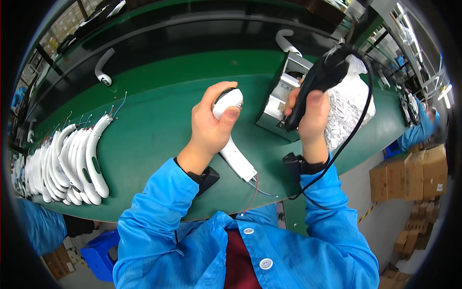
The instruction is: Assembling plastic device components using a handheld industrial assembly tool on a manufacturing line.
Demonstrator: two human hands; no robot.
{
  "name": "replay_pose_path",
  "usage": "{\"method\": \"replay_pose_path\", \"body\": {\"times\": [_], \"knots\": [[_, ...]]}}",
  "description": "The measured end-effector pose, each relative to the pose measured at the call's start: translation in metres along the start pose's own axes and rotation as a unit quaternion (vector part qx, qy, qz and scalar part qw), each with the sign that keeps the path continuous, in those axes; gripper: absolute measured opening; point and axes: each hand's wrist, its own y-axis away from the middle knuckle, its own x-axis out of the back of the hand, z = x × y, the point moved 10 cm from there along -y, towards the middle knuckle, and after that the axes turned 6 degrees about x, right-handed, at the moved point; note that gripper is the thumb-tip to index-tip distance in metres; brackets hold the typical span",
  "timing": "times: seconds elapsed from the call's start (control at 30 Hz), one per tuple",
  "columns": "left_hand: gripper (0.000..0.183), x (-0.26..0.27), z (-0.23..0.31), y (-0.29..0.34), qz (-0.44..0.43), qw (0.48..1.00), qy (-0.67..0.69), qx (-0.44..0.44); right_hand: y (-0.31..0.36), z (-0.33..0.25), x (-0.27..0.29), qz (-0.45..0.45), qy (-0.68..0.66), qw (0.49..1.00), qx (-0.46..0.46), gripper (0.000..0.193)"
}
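While the white curved piece (pixel 237 161) is clamped by its rounded head (pixel 227 103) in the left grip (pixel 209 123) above the tabletop (pixel 149 130), a corded black tool (pixel 315 86) is enclosed by the right grip (pixel 314 115). The shell is judged light, stiff and slick, best held clear of the fragile wires (pixel 255 189). More room is offered leftward than by the metal box (pixel 270 114) or near edge (pixel 108 218).

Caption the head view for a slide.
Over a green bench, the left grip holds a curved white part, the right grip a black corded device.
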Motion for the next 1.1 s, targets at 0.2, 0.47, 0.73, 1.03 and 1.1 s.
{"method": "replay_pose_path", "body": {"times": [0.2, 0.47, 0.73, 1.03, 1.1], "knots": [[0.073, -0.004, 0.000, -0.004, -0.014, 1.000, 0.023, 0.007, 0.036, -0.001, -0.036, 0.010, -0.131, 0.991, -0.002, 0.073], [0.072, 0.004, -0.004, 0.000, -0.002, 0.999, 0.029, 0.019, 0.007, -0.026, 0.018, 0.089, -0.098, 0.988, 0.085, 0.073], [0.072, -0.001, -0.002, -0.002, -0.006, 1.000, 0.013, 0.015, -0.004, -0.017, 0.026, 0.074, -0.013, 0.994, 0.080, 0.067], [0.070, 0.002, -0.004, -0.001, -0.003, 1.000, 0.012, 0.013, 0.017, 0.001, 0.015, 0.054, -0.050, 0.997, 0.011, 0.063], [0.070, 0.003, -0.004, -0.001, -0.003, 1.000, 0.014, 0.018, 0.012, -0.018, 0.022, 0.071, -0.037, 0.995, 0.059, 0.067]]}}
